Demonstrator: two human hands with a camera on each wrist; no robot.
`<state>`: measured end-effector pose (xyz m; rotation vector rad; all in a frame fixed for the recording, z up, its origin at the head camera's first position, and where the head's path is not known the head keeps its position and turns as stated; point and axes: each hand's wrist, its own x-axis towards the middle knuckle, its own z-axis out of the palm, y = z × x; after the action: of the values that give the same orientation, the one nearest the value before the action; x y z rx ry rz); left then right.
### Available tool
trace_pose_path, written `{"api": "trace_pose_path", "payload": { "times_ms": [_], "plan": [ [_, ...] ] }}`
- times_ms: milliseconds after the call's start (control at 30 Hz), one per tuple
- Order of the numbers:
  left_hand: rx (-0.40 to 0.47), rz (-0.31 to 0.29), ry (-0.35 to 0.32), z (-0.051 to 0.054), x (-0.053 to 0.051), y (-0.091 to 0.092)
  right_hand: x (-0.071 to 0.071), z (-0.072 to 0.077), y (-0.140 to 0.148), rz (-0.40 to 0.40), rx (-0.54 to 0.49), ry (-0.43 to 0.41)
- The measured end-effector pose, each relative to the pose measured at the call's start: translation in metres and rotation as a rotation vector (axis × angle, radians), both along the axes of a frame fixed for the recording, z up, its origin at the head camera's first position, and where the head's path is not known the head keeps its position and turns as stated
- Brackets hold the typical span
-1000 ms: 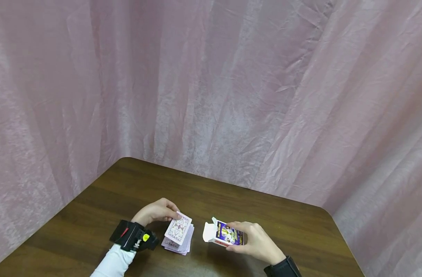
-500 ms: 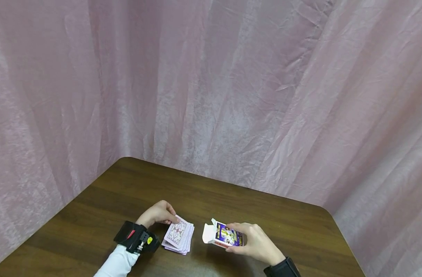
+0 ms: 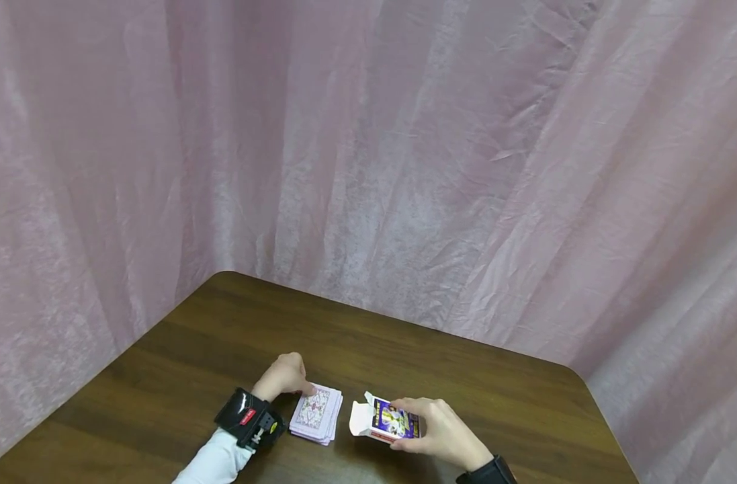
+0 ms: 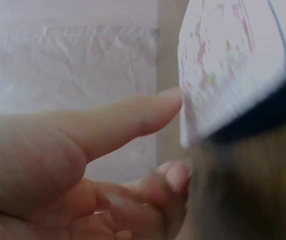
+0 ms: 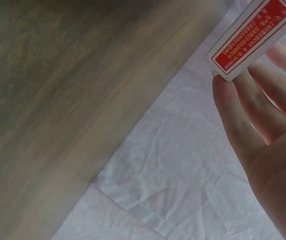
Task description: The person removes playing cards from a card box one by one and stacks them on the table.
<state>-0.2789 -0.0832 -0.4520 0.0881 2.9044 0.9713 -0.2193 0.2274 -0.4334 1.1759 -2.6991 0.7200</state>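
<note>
A stack of playing cards (image 3: 314, 413) lies face down on the wooden table, its patterned backs up and its lower cards slightly askew. My left hand (image 3: 285, 376) is at its far left corner, thumb over the top cards. In the left wrist view, the thumb (image 4: 153, 112) meets the edge of the cards (image 4: 223, 55), with curled, blurred fingertips (image 4: 175, 177) just below. My right hand (image 3: 437, 431) grips a purple playing-card box (image 3: 395, 420) by its sides, off the table, its white flap open toward the cards. The right wrist view shows the box's red end (image 5: 255, 37).
The brown wooden table (image 3: 241, 323) has rounded far corners. Pink curtain fabric (image 3: 368, 168) hangs behind and along its sides. Black camera straps (image 3: 250, 417) sit on the wrists.
My left hand has lowered its lifted packet of cards onto the pile, and the stack now lies flatter. The right hand with the box has shifted slightly left and down in view.
</note>
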Motion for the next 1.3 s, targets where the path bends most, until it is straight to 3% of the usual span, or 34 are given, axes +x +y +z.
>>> {"api": "trace_pose_path", "payload": {
  "times_ms": [100,200,333,433,600,700,867,1000,1167,1300],
  "plan": [
    [0.041,-0.030,0.134,0.006,0.005,0.013,0.001,-0.004,0.000,0.013,0.020,-0.005],
    [0.136,-0.138,0.214,0.013,0.014,0.032,0.001,-0.006,-0.001,0.027,0.035,-0.032],
    [0.213,-0.332,0.223,0.017,0.027,0.058,0.002,-0.006,-0.002,0.059,0.074,-0.059],
    [0.204,-0.446,0.223,0.012,0.035,0.071,0.005,-0.005,-0.004,0.087,0.114,-0.070],
    [0.146,-0.567,0.210,0.001,0.047,0.082,0.007,-0.010,-0.006,0.128,0.146,-0.082],
    [0.085,-0.582,0.214,-0.001,0.055,0.086,0.008,-0.014,-0.007,0.135,0.156,-0.101],
    [-0.014,-0.535,0.199,0.000,0.068,0.089,0.010,-0.019,-0.007,0.113,0.188,-0.119],
    [-0.069,-0.500,0.222,0.000,0.076,0.092,0.012,-0.021,-0.007,0.071,0.227,-0.042],
    [-0.141,-0.445,0.238,0.002,0.083,0.097,0.015,-0.020,-0.009,-0.050,0.244,0.085],
    [-0.191,-0.447,0.233,0.003,0.086,0.098,0.015,-0.020,-0.011,-0.081,0.250,0.097]
  ]
}}
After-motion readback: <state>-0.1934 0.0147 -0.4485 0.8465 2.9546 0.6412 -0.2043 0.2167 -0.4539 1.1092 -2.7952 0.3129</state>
